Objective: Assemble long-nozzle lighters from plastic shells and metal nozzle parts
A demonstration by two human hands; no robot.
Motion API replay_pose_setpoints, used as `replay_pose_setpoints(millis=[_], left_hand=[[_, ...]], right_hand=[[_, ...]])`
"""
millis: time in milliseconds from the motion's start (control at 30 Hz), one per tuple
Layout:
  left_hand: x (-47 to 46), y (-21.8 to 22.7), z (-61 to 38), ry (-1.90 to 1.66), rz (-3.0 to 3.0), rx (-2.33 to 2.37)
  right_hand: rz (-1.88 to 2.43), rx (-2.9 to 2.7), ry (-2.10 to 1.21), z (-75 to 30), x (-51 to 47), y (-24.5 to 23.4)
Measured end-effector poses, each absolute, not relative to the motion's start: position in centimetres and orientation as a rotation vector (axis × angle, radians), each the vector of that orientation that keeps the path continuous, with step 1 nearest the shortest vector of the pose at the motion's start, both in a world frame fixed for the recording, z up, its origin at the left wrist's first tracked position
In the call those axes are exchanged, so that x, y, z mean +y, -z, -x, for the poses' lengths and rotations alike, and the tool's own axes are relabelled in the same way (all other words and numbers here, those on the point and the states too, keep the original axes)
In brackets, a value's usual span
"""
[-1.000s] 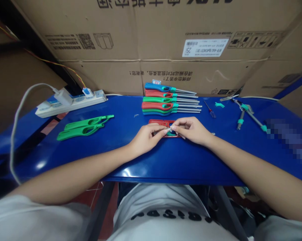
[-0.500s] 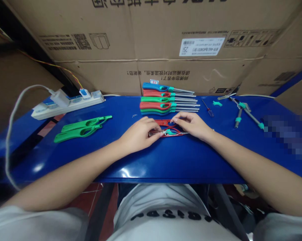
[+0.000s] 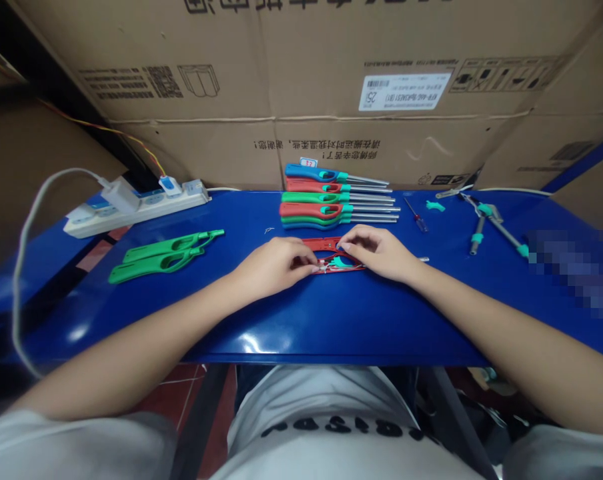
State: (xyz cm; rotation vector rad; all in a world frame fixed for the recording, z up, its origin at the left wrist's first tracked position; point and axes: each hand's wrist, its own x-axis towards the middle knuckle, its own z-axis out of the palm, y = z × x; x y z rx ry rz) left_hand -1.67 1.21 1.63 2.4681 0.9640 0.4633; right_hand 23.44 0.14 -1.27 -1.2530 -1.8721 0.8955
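Between my hands lies an opened red gas lighter, its handle in two halves. The far red half (image 3: 324,244) shows a bare inner side. The near red half (image 3: 349,269) holds a turquoise trigger (image 3: 338,262) and thin wires, and a metal tube end (image 3: 423,259) sticks out past my right wrist. My left hand (image 3: 280,267) is closed, thumb and forefinger pinched at the left end of the near half. My right hand (image 3: 378,251) is closed in a pinch above the right part of both halves; what its fingertips hold is too small to tell.
Behind stands a stack of assembled lighters (image 3: 311,212). Two green handle halves (image 3: 164,259) lie left, near a power strip (image 3: 136,213). A screwdriver (image 3: 420,223), a loose turquoise trigger (image 3: 435,206) and metal tubes with turquoise fittings (image 3: 504,229) lie right. A cardboard box (image 3: 311,87) closes off the back.
My left hand has drawn slightly left and down along the near half, still pinching. My right hand has shifted very slightly, its fingertips near the same place. The tube end is now more visible.
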Motion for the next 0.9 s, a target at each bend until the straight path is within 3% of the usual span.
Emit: replay_pose_setpoints(millis=[300, 900], left_hand=[[0.7, -0.8, 1.2, -0.548, -2.375, 0.905], [0.3, -0.3, 0.9, -0.561, -2.41, 0.834]], right_hand=[[1.146, -2.145, -0.461, -23.2, -0.5, 1.6], [1.108, -2.188, -0.558, -23.7, -0.2, 1.7]])
